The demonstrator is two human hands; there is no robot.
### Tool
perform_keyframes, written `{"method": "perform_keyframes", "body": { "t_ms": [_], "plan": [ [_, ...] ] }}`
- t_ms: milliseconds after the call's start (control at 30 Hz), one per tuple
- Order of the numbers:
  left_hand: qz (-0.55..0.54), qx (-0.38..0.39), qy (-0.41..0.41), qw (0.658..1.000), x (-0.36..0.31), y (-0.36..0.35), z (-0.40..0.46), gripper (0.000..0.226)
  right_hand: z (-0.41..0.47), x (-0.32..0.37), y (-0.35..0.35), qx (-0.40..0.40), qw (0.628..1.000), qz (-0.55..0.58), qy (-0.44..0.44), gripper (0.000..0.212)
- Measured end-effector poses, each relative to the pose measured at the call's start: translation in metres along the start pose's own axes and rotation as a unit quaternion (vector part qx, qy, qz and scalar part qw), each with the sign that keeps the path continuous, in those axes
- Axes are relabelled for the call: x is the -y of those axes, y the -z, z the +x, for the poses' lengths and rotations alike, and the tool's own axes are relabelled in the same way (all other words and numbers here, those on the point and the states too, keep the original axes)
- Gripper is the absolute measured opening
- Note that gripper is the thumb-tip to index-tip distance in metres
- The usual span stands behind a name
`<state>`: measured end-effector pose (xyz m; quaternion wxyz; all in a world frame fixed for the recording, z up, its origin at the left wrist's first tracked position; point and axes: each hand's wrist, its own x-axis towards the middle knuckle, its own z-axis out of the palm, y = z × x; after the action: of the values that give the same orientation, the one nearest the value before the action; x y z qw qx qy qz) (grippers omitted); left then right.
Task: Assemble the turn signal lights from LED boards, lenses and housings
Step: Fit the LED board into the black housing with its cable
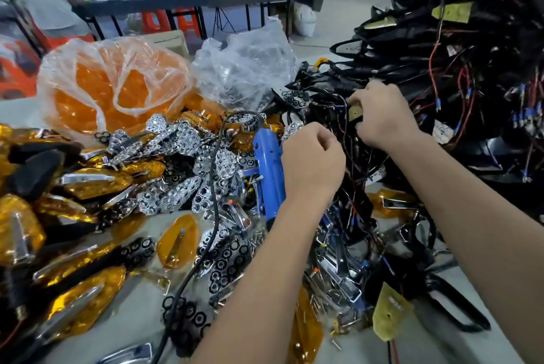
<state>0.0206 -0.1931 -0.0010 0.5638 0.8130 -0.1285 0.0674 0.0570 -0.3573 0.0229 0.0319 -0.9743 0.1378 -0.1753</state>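
At far left, assembled amber turn signal lights [88,181] with black housings lie heaped on the grey work table [141,299]. Behind them stands a clear plastic bag of orange lenses [112,83], open at the top, and just to its right a second clear bag [247,69] holding chrome parts. Chrome honeycomb reflectors [182,142] are scattered across the table centre, with a loose amber lens [178,241] lying flat near them and a black cable [216,187] running over the pile. A blue electric screwdriver [269,169] lies among the reflectors, just beside the left hand. The left hand [312,162] is clenched with fingers curled; thin wires pass by its fingertips, though whether it pinches them cannot be told. The right hand [382,116] grips a small yellowish LED board [355,112] between curled fingers and thumb, at the edge of a large tangled pile of black housings and wiring [471,83] rising at right. Another yellowish LED board [390,313] lies at the lower right of the table, with red wires trailing from it.
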Motion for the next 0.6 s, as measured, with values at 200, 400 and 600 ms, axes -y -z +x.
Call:
{"method": "perform_keyframes", "body": {
  "t_ms": [200,400,600],
  "plan": [
    [-0.02,-0.002,0.015,1.0,0.009,0.004,-0.005,0.019,-0.004,0.0,-0.002,-0.044,0.997,0.053,0.028,0.026],
    [-0.085,-0.005,0.059,0.995,0.002,0.007,-0.005,0.019,-0.02,-0.008,0.005,-0.159,0.973,0.156,0.067,0.024],
    [-0.282,0.021,0.135,0.95,-0.011,0.003,-0.001,0.019,-0.039,-0.002,0.022,-0.269,0.934,0.221,0.076,0.027]
  ]
}}
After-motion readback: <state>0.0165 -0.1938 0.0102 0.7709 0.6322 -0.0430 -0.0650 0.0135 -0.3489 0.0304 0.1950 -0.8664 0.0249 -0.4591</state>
